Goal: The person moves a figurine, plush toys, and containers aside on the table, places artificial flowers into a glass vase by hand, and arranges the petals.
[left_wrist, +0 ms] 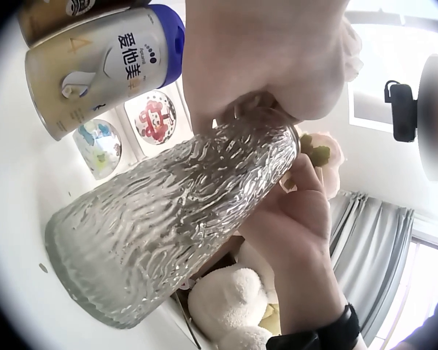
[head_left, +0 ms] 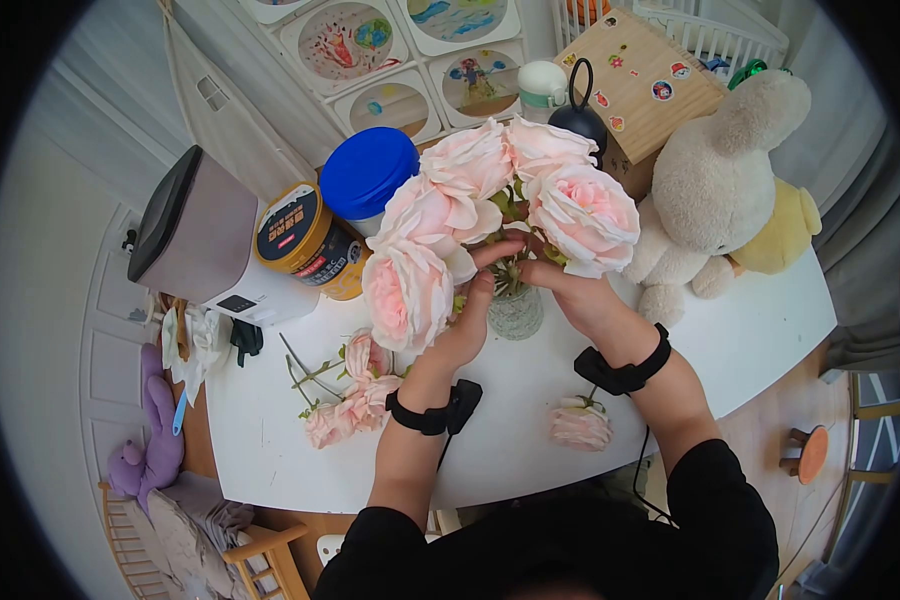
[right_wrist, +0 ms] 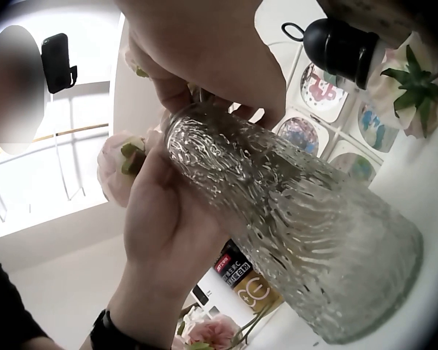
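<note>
A bouquet of pale pink artificial roses (head_left: 585, 215) stands in a textured clear glass vase (head_left: 516, 315) on the white table. Both hands are at the vase's mouth, among the stems. My left hand (head_left: 462, 325) grips the stems from the left, its thumb and a finger showing below the blooms. From the right, my right hand (head_left: 582, 300) holds the stems with its thumb along the front and its other fingers largely hidden. In the right wrist view, the vase (right_wrist: 299, 219) rises to the hands, fingers curled close around its rim.
Several loose roses (head_left: 355, 405) lie left of the arms, and a single rose (head_left: 581, 424) lies near the right wrist. Tubs, including one with a blue lid (head_left: 369, 172), and a bin-like appliance (head_left: 205, 235) stand left. A plush toy (head_left: 715, 195) sits right, before a wooden box (head_left: 642, 75).
</note>
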The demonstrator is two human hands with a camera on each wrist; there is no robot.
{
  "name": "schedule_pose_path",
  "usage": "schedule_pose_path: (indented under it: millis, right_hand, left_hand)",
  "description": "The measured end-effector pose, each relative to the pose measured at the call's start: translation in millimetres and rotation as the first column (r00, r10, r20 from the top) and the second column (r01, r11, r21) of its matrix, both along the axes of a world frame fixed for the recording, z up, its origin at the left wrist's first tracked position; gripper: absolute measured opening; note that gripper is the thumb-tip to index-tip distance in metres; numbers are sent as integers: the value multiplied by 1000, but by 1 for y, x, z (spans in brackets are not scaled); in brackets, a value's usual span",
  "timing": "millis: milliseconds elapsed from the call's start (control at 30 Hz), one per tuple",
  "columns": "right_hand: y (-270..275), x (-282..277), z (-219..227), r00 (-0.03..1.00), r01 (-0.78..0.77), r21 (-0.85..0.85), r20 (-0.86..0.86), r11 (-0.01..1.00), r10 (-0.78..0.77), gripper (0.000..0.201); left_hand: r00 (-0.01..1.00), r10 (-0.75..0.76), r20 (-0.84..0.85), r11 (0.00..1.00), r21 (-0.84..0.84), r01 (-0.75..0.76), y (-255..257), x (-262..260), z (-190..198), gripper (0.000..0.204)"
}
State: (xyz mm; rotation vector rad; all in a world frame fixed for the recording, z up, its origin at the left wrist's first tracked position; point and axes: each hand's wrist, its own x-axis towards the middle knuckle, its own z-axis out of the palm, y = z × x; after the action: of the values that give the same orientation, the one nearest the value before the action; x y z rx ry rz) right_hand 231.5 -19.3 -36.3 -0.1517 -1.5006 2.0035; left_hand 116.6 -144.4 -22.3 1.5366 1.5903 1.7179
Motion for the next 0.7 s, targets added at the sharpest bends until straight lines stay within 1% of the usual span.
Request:
schedule_pose_path:
  millis: [33, 133, 267, 333, 367, 433, 467, 567, 667, 700]
  right_hand:
    - [-1, 0, 0, 1000, 5, -6, 7, 1000, -5, 62]
    - [-2, -2, 2, 999, 47, -122, -20, 991, -50, 46]
    - [-1, -6, 0, 982, 149, -131, -94, 980, -162, 44]
    - [2, -9, -3, 964, 199, -116, -156, 973, -216, 45]
    - [3, -7, -1, 974, 178, -89, -127, 980, -189, 38]
    - [4, -1, 7, 988, 135, -39, -65, 990, -138, 26]
    - [4, 1, 10, 988, 140, -26, -55, 990, -142, 24]
    - [7, 2, 14, 989, 138, 8, -43, 990, -138, 20]
    - [10, 4, 13, 992, 113, 18, -52, 993, -112, 20]
    - [10, 4, 13, 993, 106, 13, -50, 994, -105, 19]
  left_hand:
    - [1000, 4, -13, 1000, -18, -4, -1, -1, 0, 33]
    - [1000, 8, -20, 999, -52, -9, -2, -1, -2, 34]
    - [998, 30, -61, 999, -10, -31, -1, -4, -8, 30]
    - [993, 38, -110, 999, -15, -40, -1, -4, -7, 32]
    - [990, 43, -135, 999, -17, -45, -1, -5, -5, 34]
    - [991, 22, -130, 1000, 4, -22, -1, -5, -1, 33]
    - [992, 11, -127, 1000, 12, -9, -2, -4, 0, 33]
    - [950, 98, -297, 992, -53, -119, -6, -5, 4, 34]
    - [958, 78, -277, 997, -2, -81, -4, -3, 8, 49]
    - [961, 73, -267, 997, -4, -77, -4, -4, 8, 49]
